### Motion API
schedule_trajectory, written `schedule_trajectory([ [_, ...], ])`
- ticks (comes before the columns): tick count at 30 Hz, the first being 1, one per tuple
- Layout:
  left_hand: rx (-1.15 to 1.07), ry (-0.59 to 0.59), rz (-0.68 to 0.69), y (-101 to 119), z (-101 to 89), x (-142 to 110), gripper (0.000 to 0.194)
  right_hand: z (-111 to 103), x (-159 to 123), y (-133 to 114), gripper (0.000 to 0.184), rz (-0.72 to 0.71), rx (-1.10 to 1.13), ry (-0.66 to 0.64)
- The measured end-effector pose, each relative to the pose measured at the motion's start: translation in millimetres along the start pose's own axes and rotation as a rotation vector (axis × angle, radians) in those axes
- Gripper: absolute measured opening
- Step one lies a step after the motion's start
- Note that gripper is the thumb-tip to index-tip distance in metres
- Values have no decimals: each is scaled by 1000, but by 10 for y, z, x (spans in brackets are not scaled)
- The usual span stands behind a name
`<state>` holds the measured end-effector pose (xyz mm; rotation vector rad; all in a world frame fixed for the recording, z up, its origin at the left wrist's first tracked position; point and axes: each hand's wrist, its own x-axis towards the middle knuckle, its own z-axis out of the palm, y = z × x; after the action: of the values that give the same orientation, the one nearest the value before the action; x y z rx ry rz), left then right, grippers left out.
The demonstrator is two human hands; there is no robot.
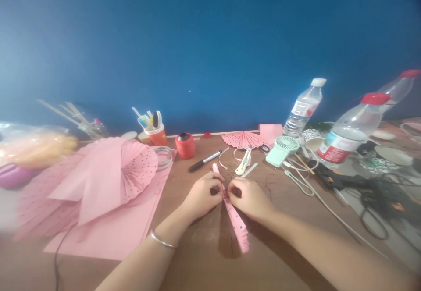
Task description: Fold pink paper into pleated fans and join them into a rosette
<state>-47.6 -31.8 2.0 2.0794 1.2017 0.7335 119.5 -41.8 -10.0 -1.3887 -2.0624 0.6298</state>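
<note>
A narrow pleated strip of pink paper [237,225], punched with small holes, stands folded shut between my hands above the table. My left hand [205,194] pinches its middle from the left, fingers curled. From the right, my right hand [248,196] pinches the same spot, where a thin reddish band seems to cross the folds. The fingertips of both hands nearly meet there. Just beyond lie a white utility knife [244,160], a white strip [249,170] and tiny dark bits. A black-and-silver marker [205,161] rests past my left hand.
Pink fans and paper sheets [101,186] cover the left side. At the back stand a red cup of pens [158,135] and a red round container [185,145]. A mint handheld fan [283,150], water bottles [304,109] and tangled cables crowd the right.
</note>
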Motion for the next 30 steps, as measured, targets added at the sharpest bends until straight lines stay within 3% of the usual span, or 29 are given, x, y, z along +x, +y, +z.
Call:
schedule_trajectory([
  [8, -3, 8, -3, 11, -9, 1, 12, -53, -9, -46, 8, 16, 53, 4],
  [11, 7, 13, 1, -1, -1, 8, 12, -43, -12, -35, 8, -34, 49, -10],
  [16, 12, 26, 18, -25, 15, 8, 11, -63, 3, 15, 23, -163, 65, -80],
  [22, 30, 15, 16, -14, 10, 1, 11, -84, 35, 70, 16, -257, -54, -134],
  [30, 33, 6, 13, -11, 4, -3, 12, -247, 82, 133, 12, -201, -315, -179],
])
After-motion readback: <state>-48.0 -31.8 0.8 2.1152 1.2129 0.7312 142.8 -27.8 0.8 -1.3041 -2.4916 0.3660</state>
